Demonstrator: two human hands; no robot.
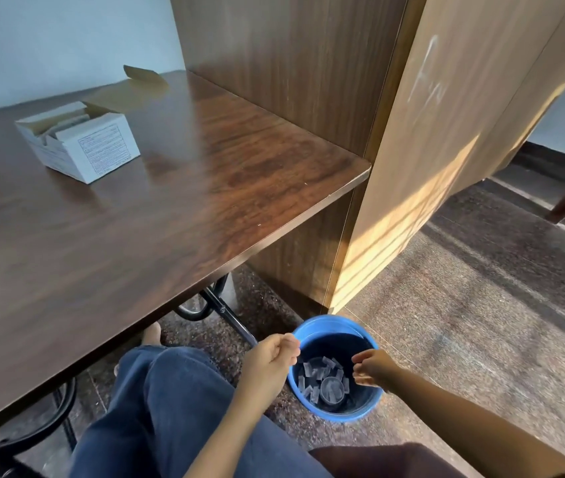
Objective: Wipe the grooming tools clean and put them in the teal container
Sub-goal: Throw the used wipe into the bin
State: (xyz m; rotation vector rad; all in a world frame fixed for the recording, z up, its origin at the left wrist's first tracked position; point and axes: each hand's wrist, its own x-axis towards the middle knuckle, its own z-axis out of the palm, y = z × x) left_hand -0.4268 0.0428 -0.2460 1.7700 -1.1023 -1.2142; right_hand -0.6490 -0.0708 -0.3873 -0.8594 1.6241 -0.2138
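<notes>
Seated at bench (170,219). Both hands are down beside it, over a blue bucket (329,319) standing on the floor (446,322).

- Left hand (270,360): fingers curled in, fingertips at the near rim of the bucket. Cannot tell whether it pinches the rim, something small, or nothing.
- Right hand (374,369): above the bucket's right side, fingers loosely bent and pointing down, nothing visible in them.
- Bucket contents: a heap of small grey pieces (315,374) and a round grey cup (332,389). Too small to identify.
- On the bench: only an open white carton (80,143) with packets inside. No grooming tools lie out.

Judgement: the bucket is the only container in view, so likely the task's one, though it reads blue rather than teal. With no tools left on the bench, the task looks near its end, possibly at the last drop.
</notes>
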